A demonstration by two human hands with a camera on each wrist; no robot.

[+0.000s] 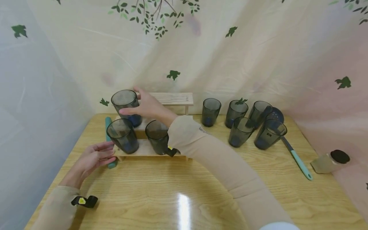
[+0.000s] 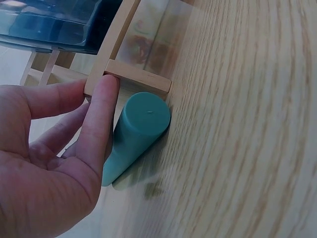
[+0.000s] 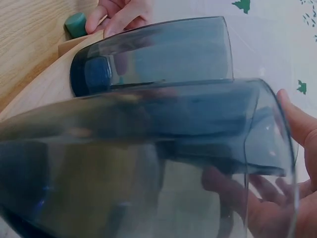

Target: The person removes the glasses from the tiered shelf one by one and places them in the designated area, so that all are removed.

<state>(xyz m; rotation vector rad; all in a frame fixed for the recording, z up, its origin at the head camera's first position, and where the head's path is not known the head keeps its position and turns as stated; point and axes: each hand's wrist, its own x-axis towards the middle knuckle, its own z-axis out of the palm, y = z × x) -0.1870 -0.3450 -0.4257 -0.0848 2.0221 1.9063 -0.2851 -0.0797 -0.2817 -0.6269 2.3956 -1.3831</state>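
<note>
A small tiered wooden rack [image 1: 179, 99] stands toward the back left of the table. My right hand [image 1: 150, 107] holds a smoky dark drinking glass [image 1: 125, 99] on the middle tier, thumb across its front and fingers around the far side. Two more such glasses stand on the lowest tier, a left glass [image 1: 123, 135] and a right glass [image 1: 156, 137] partly hidden by my right sleeve. My left hand [image 1: 96, 156] pinches the lowest tier's left end. Just beneath these fingers lies a teal cylinder [image 2: 146, 116], beside the rack.
Several matching glasses [image 1: 211, 111] stand upright at the back right. Behind them lies a skimmer [image 1: 300, 164] with a teal handle, its perforated head partly hidden. A jar [image 1: 325, 163] with a dark lid sits near the right edge. Patterned cloth [image 1: 201, 64] hangs behind the table.
</note>
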